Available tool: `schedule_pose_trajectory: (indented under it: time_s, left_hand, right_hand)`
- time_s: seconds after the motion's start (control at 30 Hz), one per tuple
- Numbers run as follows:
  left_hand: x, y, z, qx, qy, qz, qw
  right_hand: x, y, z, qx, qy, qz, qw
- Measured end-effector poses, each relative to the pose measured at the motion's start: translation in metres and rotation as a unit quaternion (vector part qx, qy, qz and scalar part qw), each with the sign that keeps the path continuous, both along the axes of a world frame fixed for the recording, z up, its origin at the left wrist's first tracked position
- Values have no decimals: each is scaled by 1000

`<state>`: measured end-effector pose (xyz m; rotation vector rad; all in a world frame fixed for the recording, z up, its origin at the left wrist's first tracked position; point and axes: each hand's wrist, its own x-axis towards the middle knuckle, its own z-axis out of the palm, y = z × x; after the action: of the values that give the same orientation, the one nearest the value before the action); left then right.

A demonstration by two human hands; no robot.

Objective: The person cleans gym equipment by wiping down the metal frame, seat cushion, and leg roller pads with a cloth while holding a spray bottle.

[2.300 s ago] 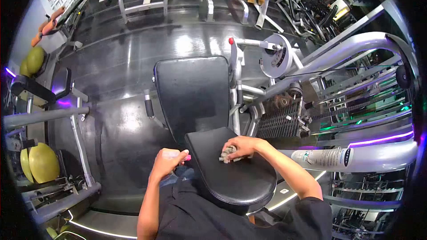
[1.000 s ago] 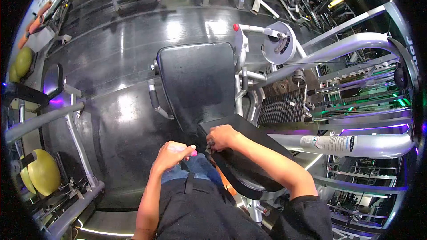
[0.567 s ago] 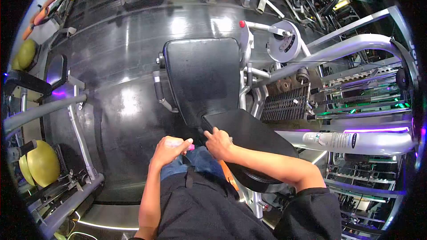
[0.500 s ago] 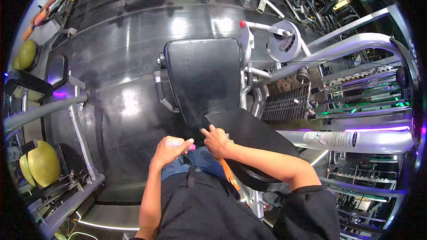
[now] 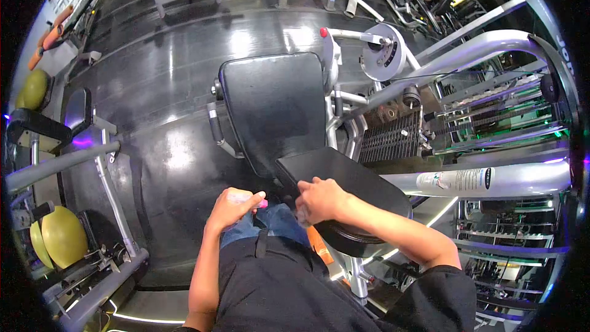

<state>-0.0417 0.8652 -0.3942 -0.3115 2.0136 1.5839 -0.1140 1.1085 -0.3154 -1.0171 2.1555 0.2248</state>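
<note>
My left hand (image 5: 233, 207) is closed around a clear bottle with a pink tip (image 5: 262, 203), held above my jeans. My right hand (image 5: 321, 200) is closed on a greyish cloth (image 5: 302, 214), mostly hidden below the fingers, at the left edge of the black padded seat (image 5: 350, 178). Beyond the seat stands the wide black backrest pad (image 5: 273, 107), its lower end close to the seat's far corner.
A padded handle (image 5: 216, 128) sticks out left of the backrest. A silver machine frame (image 5: 485, 179) and weight stack (image 5: 390, 142) are on the right. Another machine's bars (image 5: 67, 163) and yellow-green balls (image 5: 64, 237) lie left.
My right hand has moved from the top of the seat to its left edge with the cloth, most recently shifting slightly right and nearer to me. My left hand still holds the bottle.
</note>
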Motion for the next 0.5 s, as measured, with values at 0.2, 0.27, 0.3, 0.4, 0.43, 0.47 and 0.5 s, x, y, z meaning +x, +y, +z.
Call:
schedule_pose_trajectory:
  time_s: [0.2, 0.27, 0.3, 0.4, 0.43, 0.47, 0.5]
  left_hand:
    - [-5, 14, 3, 8, 3, -10, 1000]
    - [-5, 17, 4, 28, 27, -16, 999]
    - [-4, 19, 6, 28, 27, -16, 999]
    - [-5, 22, 10, 37, 26, -13, 999]
    - [-4, 23, 8, 38, 24, -7, 999]
    - [-3, 25, 6, 40, 22, -1, 999]
    - [-3, 28, 8, 43, 21, 3, 999]
  right_hand:
    - [-16, 15, -68, -118, 41, -60, 990]
    - [-19, 17, -65, -133, -7, -112, 985]
    - [-22, 22, -61, -147, -33, -119, 981]
    - [-22, 40, -31, -173, -94, -107, 975]
    - [-21, 47, -21, -179, -127, -110, 969]
    - [-21, 52, -9, -177, -128, -107, 970]
    - [-22, 58, 4, -185, -152, -116, 964]
